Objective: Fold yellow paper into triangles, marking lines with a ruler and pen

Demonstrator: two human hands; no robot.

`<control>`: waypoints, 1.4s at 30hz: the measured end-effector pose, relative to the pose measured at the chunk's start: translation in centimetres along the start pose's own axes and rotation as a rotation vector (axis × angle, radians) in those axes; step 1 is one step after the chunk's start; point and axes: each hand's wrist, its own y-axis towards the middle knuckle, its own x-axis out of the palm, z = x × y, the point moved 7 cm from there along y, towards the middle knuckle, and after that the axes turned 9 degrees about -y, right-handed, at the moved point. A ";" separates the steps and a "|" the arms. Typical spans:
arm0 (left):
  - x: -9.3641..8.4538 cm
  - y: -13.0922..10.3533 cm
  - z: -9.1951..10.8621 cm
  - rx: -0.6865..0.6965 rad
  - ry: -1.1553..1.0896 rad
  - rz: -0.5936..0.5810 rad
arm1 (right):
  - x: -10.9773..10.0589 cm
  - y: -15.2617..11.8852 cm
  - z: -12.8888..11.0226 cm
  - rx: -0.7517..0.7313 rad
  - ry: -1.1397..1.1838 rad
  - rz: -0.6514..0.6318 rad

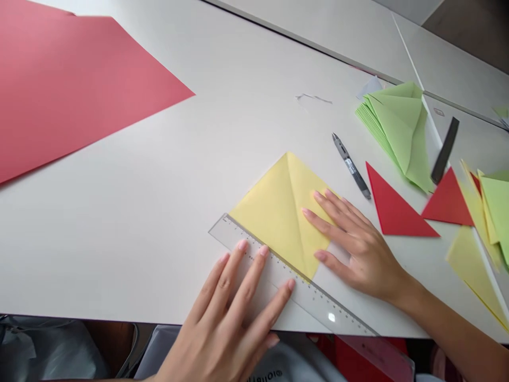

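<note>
white table [119,249] under everything. large red sheet [79,85] at far left, well apart from the hands.

left hand [225,329]: fingers spread, grasping nothing, fingertips pressing down on the ruler. right hand [369,260]: fingers fanned out, clenching nothing, tips resting on the right side of the yellow paper.

clear ruler [320,303] slants from left down to the near edge, along the yellow paper's near-left side; slight overlap or not, cannot tell. yellow paper [270,212] flat near the middle, crease down it.

green paper stack [401,127] far right; two red triangles [397,212] nearer; pen [351,165] just beside.

judgement: steady, even pressure spread along the ruler stops it pivoting; fingertips are best back from its marked edge, right hand light and flat so the paper neither skids nor buckles at its crease.
</note>
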 end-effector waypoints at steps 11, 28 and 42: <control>0.6 0.5 -0.3 0.104 -0.013 -0.010 | -0.5 0.5 0.4 0.040 -0.005 -0.007; 0.9 0.5 -0.8 0.122 -0.006 0.022 | -0.3 0.6 0.8 0.052 0.027 -0.031; -0.1 2.8 -1.2 0.151 -0.060 0.060 | -0.2 1.0 0.6 0.029 0.077 0.036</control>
